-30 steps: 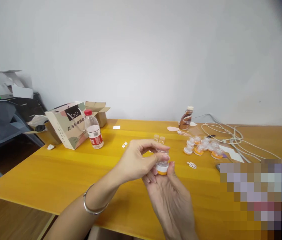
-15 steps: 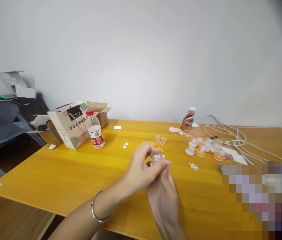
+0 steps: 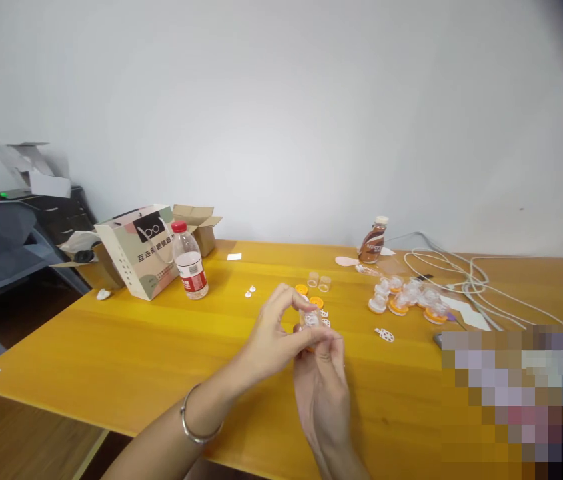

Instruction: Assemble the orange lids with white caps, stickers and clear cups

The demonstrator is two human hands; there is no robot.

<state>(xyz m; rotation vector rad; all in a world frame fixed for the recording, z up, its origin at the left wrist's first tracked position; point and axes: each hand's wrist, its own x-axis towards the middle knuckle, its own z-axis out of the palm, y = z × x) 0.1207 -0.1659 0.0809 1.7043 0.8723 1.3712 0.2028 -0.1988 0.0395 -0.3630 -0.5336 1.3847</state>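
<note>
A small clear plastic cylinder (image 3: 311, 319) with white parts inside and a bit of orange below it sits between my two hands. My left hand (image 3: 278, 327), with a bangle at the wrist, grips its upper part between thumb and fingers. From below, my right hand (image 3: 324, 383) has its fingers closed around the base, partly hidden by the left thumb. Just beyond them lie orange discs (image 3: 316, 302), two clear rings (image 3: 324, 285) and small white toothed pieces (image 3: 326, 322). To the right is a flat white perforated piece (image 3: 385, 335).
Several similar clear-and-orange assemblies (image 3: 411, 297) cluster at the right, near white cables (image 3: 466, 273) and a brown drink bottle (image 3: 373, 241). At the left stand a water bottle (image 3: 191, 267), a paper bag (image 3: 138, 257) and a cardboard box (image 3: 202, 230). Two small white pieces (image 3: 250, 291) lie mid-table.
The left hand's fingers and thumb have shifted slightly on the clear cylinder, and the right hand has turned a little. Orange discs behind the hands show more.
</note>
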